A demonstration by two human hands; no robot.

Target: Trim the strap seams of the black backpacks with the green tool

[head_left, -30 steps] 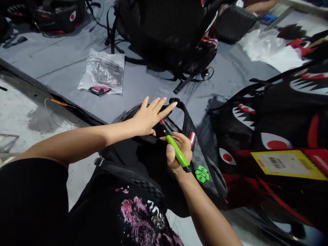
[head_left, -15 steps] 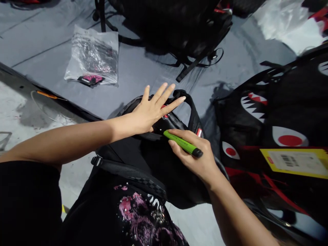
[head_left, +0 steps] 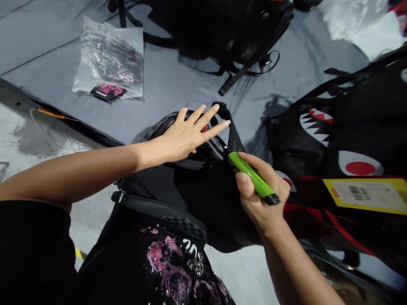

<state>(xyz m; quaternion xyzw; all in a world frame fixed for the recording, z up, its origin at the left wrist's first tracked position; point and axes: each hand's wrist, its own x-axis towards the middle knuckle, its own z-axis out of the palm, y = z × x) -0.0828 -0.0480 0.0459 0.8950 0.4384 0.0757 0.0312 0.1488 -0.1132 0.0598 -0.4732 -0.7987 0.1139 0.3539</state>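
Observation:
A black backpack (head_left: 203, 199) with checkered trim lies at the table's near edge, against my lap. My left hand (head_left: 187, 133) rests on its upper part, fingers spread, holding nothing. A small red patch shows beneath those fingers. Just to the right, my right hand (head_left: 263, 186) grips a green marker (head_left: 251, 173) with a black end cap. The marker's pale tip points up and left, close to the backpack's top edge; whether it touches the fabric I cannot tell. The backpack's top loop (head_left: 233, 131) stands up beyond the marker.
A clear plastic bag (head_left: 110, 59) with dark and pink contents lies at the back left of the grey table (head_left: 178, 84). Another black backpack (head_left: 222, 29) is at the back. At right sits a shark-face backpack (head_left: 305, 156) with a yellow label (head_left: 365, 195).
My right hand has moved right with the green marker, whose pale tip now shows. My left hand stays spread on the backpack. The view has shifted slightly.

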